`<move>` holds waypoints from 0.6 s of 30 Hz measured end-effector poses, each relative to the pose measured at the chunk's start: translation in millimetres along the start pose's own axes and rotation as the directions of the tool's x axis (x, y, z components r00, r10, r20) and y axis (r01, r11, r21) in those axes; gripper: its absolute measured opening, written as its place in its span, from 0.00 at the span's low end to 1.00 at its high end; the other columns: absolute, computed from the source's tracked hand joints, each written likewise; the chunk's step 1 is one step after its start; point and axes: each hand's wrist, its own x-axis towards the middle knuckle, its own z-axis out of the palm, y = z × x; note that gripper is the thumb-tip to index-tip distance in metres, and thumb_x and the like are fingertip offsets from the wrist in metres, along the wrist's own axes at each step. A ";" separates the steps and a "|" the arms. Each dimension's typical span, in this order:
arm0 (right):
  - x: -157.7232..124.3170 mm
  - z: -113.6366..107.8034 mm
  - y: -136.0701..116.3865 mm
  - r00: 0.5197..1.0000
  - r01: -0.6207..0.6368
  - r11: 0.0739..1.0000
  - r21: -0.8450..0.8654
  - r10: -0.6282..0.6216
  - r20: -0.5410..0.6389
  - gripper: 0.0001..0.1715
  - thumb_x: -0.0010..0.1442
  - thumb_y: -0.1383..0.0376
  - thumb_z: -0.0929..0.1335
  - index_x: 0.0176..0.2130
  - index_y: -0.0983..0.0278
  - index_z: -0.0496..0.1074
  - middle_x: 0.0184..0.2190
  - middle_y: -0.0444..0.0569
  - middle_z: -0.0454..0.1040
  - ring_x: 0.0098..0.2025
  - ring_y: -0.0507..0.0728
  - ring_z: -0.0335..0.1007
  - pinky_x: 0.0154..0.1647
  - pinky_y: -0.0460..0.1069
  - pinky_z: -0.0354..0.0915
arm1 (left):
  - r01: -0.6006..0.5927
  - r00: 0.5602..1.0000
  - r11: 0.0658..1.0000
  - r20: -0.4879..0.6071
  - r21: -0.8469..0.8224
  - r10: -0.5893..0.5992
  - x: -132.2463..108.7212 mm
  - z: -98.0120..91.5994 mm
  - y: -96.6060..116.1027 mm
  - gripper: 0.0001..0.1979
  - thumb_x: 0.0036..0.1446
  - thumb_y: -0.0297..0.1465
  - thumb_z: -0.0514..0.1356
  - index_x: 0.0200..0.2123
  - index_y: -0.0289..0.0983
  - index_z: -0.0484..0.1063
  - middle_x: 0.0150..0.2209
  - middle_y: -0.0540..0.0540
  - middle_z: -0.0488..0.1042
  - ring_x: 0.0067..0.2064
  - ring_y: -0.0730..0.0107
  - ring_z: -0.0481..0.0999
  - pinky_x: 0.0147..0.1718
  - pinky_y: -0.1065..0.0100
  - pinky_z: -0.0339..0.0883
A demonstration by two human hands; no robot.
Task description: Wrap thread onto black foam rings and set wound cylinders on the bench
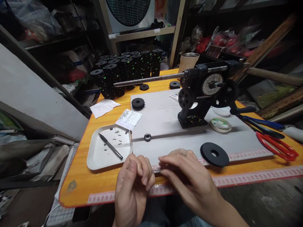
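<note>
Orange table (pixel 81 175), partly covered by a white board (pixel 156 113), formed the work surface. Left hand (pixel 132 186): fingers curled together, thumb beside them; whether anything small was pinched could not be told. Right hand (pixel 197 179): thumb and index apart, tips facing the left fingertips across a narrow gap, nothing resolved between them. Nearest things: a beige textured lump (pixel 178 152) just behind the right fingers, and a flat black disc (pixel 205 153) just right of the knuckles, reaching past the board's front edge. Judgement: fine fingertip work seemed in hand; steady wrists, with tips kept over the white board where a dropped piece would show, would serve best. Beyond the left fingers lay a small black ring (pixel 147 139); to their left, a white tray (pixel 93 157) with a pen (pixel 111 146) and dark scraps (pixel 120 141). Past the right fingers stood a geared winder (pixel 203 110) with a dial (pixel 210 82). Farthest from the fingers: stacked black spools (pixel 127 67), then a wooden shelf frame (pixel 144 36) and a large fan (pixel 129 11).
</note>
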 end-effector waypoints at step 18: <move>-14.1 4.8 -25.3 0.994 -0.106 0.990 0.095 0.106 -0.003 0.06 0.62 0.73 0.66 0.40 0.63 0.69 0.33 0.47 0.73 0.36 0.57 0.66 0.37 0.53 0.59 | -0.039 0.995 0.998 -0.095 -0.043 0.035 -6.5 -3.4 -0.5 0.17 0.65 0.34 0.54 0.23 0.36 0.64 0.21 0.53 0.55 0.23 0.74 0.50 0.20 0.76 0.55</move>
